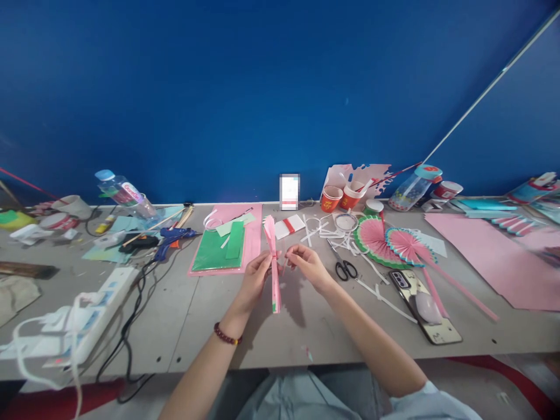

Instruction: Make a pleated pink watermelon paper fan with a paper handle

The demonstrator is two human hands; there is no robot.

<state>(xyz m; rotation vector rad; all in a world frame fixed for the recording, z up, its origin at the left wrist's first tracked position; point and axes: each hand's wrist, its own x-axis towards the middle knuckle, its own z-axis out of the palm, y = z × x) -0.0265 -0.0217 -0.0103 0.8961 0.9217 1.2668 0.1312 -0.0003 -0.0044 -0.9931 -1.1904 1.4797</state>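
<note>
A narrow bundle of accordion-folded pink paper [275,286] stands upright above the table, with a bit of green at its lower end. My left hand [259,271] is closed around its middle, where a thin red band seems to cross the folds. Just to the right, my right hand [304,261] has its fingers pinched together close to the bundle. Whatever lies in that pinch is too thin to make out; it may be a thread. Black-handled scissors [345,269] lie to the right of my right hand.
Green sheets [214,251] on pink paper lie left of my hands. A glue gun [170,240] and power strip [102,315] are farther left. Right are pleated paper fans [371,239], white paper strips [378,294], a phone [437,329] and paper cups [331,199].
</note>
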